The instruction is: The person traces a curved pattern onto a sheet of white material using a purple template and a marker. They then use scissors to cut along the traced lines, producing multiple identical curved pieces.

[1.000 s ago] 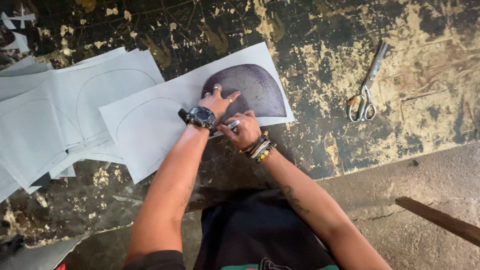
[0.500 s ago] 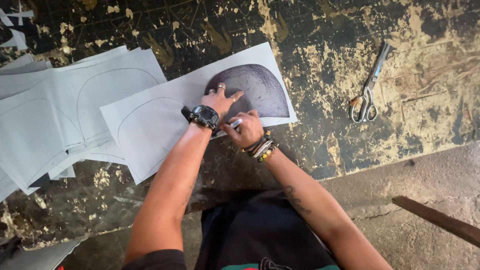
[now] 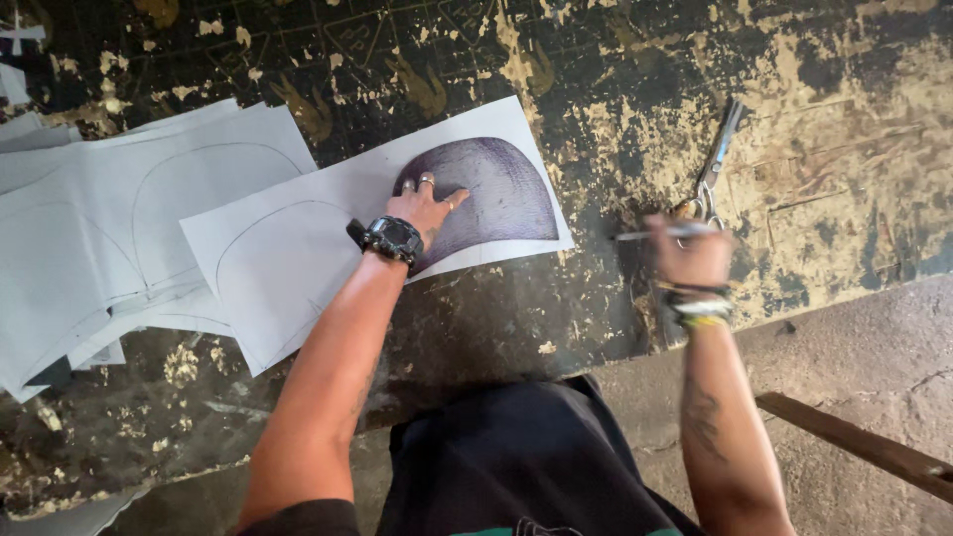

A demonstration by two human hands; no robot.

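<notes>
The left hand [image 3: 425, 205], fingers spread flat, is pressing down on the white paper sheet with a dome shape shaded in dark ink [image 3: 392, 223], apparently pinning it so it does not slide on the worn black surface flecked with yellow [image 3: 556, 60]. To the right of that sheet, well apart from it, the right hand [image 3: 692, 256] is closing around a slim pen or marker [image 3: 650, 234], gripping it crosswise; motion blur hides the exact grip. Just beyond that hand, steel scissors [image 3: 715, 164] are lying within easy reach. Left of the shaded sheet, more white sheets with outlined domes [image 3: 119, 228] are overlapping in a loose stack.
</notes>
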